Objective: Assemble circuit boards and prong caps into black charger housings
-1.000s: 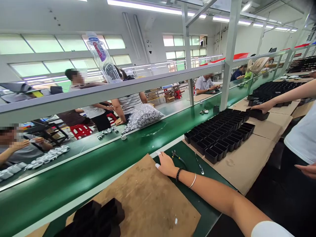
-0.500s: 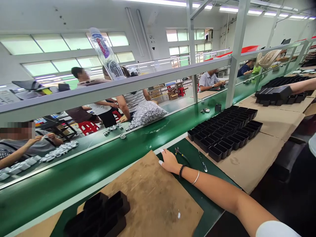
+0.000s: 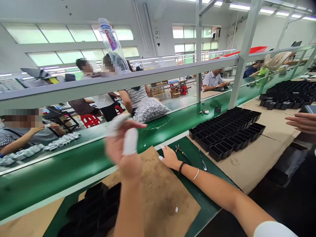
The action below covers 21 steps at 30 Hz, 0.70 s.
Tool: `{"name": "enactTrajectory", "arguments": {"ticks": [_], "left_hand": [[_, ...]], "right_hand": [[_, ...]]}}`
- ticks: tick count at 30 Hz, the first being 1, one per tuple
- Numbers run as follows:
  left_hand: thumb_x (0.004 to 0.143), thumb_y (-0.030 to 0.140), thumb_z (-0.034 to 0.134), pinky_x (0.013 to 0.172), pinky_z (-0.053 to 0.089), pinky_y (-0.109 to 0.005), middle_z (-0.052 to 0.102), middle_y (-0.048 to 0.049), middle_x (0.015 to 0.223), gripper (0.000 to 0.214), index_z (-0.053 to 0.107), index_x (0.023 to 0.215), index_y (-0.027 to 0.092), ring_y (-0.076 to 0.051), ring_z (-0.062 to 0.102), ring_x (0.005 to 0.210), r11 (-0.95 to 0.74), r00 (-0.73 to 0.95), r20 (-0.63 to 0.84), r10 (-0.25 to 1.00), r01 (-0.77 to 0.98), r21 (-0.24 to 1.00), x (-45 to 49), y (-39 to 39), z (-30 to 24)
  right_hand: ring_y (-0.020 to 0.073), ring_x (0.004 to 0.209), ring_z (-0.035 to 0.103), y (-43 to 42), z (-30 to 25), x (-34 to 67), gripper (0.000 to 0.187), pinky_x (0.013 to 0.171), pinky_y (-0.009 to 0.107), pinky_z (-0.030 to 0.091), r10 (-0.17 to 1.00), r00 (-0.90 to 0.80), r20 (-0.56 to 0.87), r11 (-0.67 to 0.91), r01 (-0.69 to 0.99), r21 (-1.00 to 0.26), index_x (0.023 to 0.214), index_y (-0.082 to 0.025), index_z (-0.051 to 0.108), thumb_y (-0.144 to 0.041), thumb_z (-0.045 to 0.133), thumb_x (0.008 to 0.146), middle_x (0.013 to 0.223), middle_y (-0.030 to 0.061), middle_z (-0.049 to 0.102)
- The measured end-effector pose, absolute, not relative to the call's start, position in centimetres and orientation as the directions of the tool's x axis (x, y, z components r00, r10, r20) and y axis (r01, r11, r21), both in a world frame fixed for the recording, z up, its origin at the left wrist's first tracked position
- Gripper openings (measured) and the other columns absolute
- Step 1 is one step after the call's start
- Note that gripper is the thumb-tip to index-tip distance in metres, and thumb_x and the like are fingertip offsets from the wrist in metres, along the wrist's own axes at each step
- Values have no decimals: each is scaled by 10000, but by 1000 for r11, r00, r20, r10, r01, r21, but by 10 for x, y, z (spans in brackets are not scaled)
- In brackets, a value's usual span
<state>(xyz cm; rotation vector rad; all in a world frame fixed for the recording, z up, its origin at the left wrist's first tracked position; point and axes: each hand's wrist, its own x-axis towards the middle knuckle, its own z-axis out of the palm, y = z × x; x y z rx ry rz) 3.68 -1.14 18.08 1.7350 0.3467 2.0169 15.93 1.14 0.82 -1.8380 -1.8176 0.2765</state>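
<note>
Half open and blurred by motion, the left hand [image 3: 127, 156] is raised toward 8 o'clock; I see nothing held in it. The right hand [image 3: 170, 158], near 5 o'clock, has its fingers spread at the edge of the cardboard sheet [image 3: 163, 184]; whether it pinches this edge, I cannot tell. In my judgement, a careless swing of the left forearm could knock the near black containers [image 3: 93, 204] around 7 o'clock; a pull on the sheet could disturb them also. Their insides are too dark for me. Toward 3 o'clock, rows of open black boxes [image 3: 227, 136] show no visible contents. Close to centre, a clear bag [image 3: 150, 110] holds many whitish pieces.
</note>
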Motion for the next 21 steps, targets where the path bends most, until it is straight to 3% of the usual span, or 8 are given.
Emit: {"name": "enactTrajectory", "arguments": {"ticks": [2, 3, 6, 8, 11, 15, 21], "left_hand": [[987, 254, 519, 1040, 543, -423, 714, -75, 1115, 348, 599, 1322, 201, -208, 697, 1072, -777, 70, 779, 624, 165, 607, 54, 10, 152], [1004, 237, 460, 1101, 505, -424, 685, -94, 1255, 368, 573, 1353, 213, -214, 653, 1201, -646, 166, 650, 742, 439, 625, 62, 22, 133], [907, 137, 578, 1189, 379, -597, 610, -222, 1406, 362, 638, 1262, 113, -362, 527, 1389, -424, 167, 429, 888, 659, 622, 77, 53, 69], [888, 116, 621, 1186, 374, -619, 641, -214, 1372, 325, 675, 1209, 123, -376, 529, 1390, -322, 167, 303, 938, 741, 589, 76, 66, 34], [930, 229, 668, 1206, 358, -607, 593, -149, 1449, 363, 641, 1284, 154, -327, 492, 1427, -280, 193, 218, 957, 811, 513, 69, 75, 4], [977, 331, 623, 1222, 329, -605, 527, -127, 1520, 416, 590, 1362, 179, -310, 437, 1468, -298, 237, 192, 952, 855, 424, 64, 80, -5], [991, 269, 532, 1248, 278, -554, 505, -145, 1549, 430, 548, 1408, 168, -302, 383, 1510, -314, 271, 169, 948, 888, 337, 64, 85, -10]], "right_hand": [[272, 1276, 577, 12, 8, 160, 486, 1079, 385, 450, 974, 74, 213, 40, 873, -487, 1391, -112, 523, -220, 584, 921, 1390, 169, 603], [273, 1261, 585, 13, 7, 160, 452, 1068, 383, 456, 975, 75, 207, 34, 878, -477, 1353, -109, 551, -203, 583, 912, 1377, 172, 610], [262, 1247, 592, 17, 5, 162, 364, 1059, 363, 457, 978, 70, 196, 26, 892, -450, 1252, -112, 614, -119, 538, 896, 1364, 169, 618], [249, 1268, 580, 19, 5, 163, 377, 1073, 352, 445, 978, 64, 200, 30, 899, -436, 1265, -125, 614, -87, 489, 910, 1393, 158, 607], [243, 1274, 575, 21, 4, 163, 406, 1071, 351, 447, 977, 53, 205, 39, 907, -420, 1299, -141, 605, -80, 448, 930, 1416, 146, 601], [256, 1257, 582, 21, 3, 163, 394, 1059, 364, 453, 979, 44, 198, 40, 914, -403, 1254, -130, 638, -65, 429, 926, 1421, 156, 602], [257, 1272, 567, 20, 4, 161, 407, 1062, 364, 444, 981, 35, 189, 44, 915, -401, 1282, -138, 631, -75, 427, 936, 1442, 140, 596]]}}
